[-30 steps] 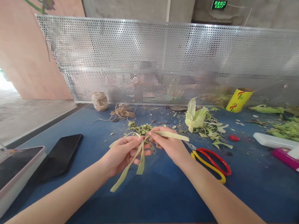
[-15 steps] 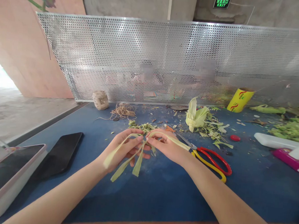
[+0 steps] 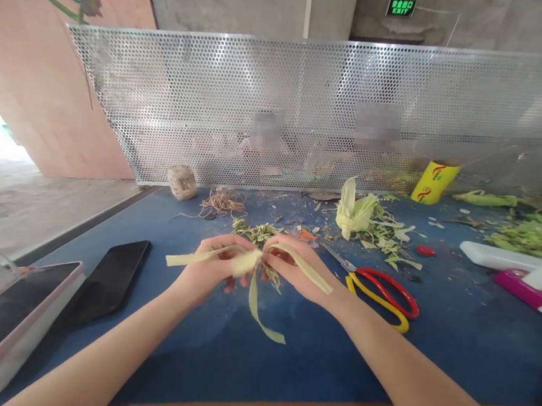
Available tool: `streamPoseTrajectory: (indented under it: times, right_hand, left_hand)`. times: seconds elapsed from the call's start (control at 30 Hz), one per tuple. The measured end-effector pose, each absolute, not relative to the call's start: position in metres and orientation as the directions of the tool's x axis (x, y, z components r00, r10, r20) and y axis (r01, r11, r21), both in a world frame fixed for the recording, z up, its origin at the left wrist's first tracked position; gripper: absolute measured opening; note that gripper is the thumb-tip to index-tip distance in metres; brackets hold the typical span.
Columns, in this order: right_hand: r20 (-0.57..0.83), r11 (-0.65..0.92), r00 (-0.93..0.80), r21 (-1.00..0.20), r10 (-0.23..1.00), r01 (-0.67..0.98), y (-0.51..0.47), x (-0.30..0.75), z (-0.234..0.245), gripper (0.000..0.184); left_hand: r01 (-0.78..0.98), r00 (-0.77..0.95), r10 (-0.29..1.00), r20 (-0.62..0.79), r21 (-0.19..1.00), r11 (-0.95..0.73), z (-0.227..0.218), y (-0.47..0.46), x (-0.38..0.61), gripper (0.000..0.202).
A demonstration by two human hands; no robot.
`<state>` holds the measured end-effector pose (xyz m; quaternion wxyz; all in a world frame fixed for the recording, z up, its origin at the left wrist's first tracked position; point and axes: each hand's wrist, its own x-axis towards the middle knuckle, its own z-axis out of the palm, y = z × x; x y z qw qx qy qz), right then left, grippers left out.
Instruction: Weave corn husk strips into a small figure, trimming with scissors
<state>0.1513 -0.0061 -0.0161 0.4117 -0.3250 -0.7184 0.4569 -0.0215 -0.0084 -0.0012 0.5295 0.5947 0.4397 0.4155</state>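
Observation:
Above the blue table point(image 3: 315, 356) my left hand point(image 3: 212, 270) and my right hand point(image 3: 298, 268) meet, both closed on pale green leaf strips point(image 3: 256, 302). One strip sticks out left over my left hand, another lies across the back of my right hand, and a third hangs down and curls between them. The fingertips pinch together at the middle where the strips cross. A small heap of green scraps point(image 3: 257, 230) lies just beyond my fingers.
Red and yellow scissors point(image 3: 377, 286) lie right of my right hand. A black phone point(image 3: 108, 281) and a white device point(image 3: 3, 326) sit at the left. Husk pieces point(image 3: 359, 216), a twine ball point(image 3: 182, 181), a yellow roll point(image 3: 435, 181) and people behind a perforated metal screen point(image 3: 306, 112) are farther back.
The strips have been shifted: one now points out to the left over my left hand, and the hanging one curls lower. Both hands stayed close together in the same place.

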Motion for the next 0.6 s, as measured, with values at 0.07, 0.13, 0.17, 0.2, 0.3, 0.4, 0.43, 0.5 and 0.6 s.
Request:
streamPoseTrajectory:
  times: [0.07, 0.13, 0.17, 0.2, 0.3, 0.4, 0.43, 0.5, 0.6]
  right_hand:
    - [0.307, 0.384, -0.458, -0.92, 0.834, 0.083, -0.008, 0.149, -0.019, 0.01]
    - [0.344, 0.432, -0.437, -0.894, 0.831, 0.119, -0.009, 0.147, -0.023, 0.01]
    - [0.367, 0.463, -0.425, -0.875, 0.828, 0.145, -0.008, 0.147, -0.025, 0.011]
    - [0.391, 0.489, -0.41, -0.857, 0.824, 0.165, -0.008, 0.146, -0.026, 0.011]
    - [0.435, 0.514, -0.356, -0.842, 0.827, 0.166, -0.007, 0.147, -0.028, 0.013]
    - [0.435, 0.489, -0.284, -0.859, 0.854, 0.154, -0.006, 0.148, -0.025, 0.016]
    - [0.425, 0.474, -0.269, -0.867, 0.864, 0.153, -0.006, 0.148, -0.024, 0.017]
    - [0.392, 0.433, -0.254, -0.891, 0.884, 0.133, -0.006, 0.149, -0.022, 0.019]
    - [0.357, 0.387, -0.248, -0.918, 0.901, 0.086, -0.006, 0.149, -0.022, 0.019]
  left_hand:
    - [0.141, 0.187, 0.982, 0.014, 0.989, -0.04, -0.002, -0.008, -0.019, 0.022]
    - [0.186, 0.137, 0.991, 0.003, 0.982, -0.029, -0.003, -0.008, -0.017, 0.03]
    - [0.195, 0.124, 0.992, -0.003, 0.981, -0.021, -0.003, -0.008, -0.016, 0.032]
    - [0.191, 0.117, 0.993, -0.014, 0.982, -0.009, -0.003, -0.009, -0.015, 0.033]
    - [0.056, 0.128, 0.99, -0.063, 0.997, 0.056, -0.003, -0.009, -0.014, 0.027]
    - [-0.13, 0.203, 0.973, -0.107, 0.982, 0.135, -0.006, -0.008, -0.012, 0.021]
    - [-0.162, 0.239, 0.964, -0.118, 0.974, 0.159, -0.008, -0.008, -0.012, 0.022]
    - [-0.183, 0.298, 0.945, -0.136, 0.963, 0.197, -0.011, -0.008, -0.01, 0.022]
    - [-0.181, 0.302, 0.943, -0.136, 0.964, 0.197, -0.014, -0.008, -0.008, 0.022]
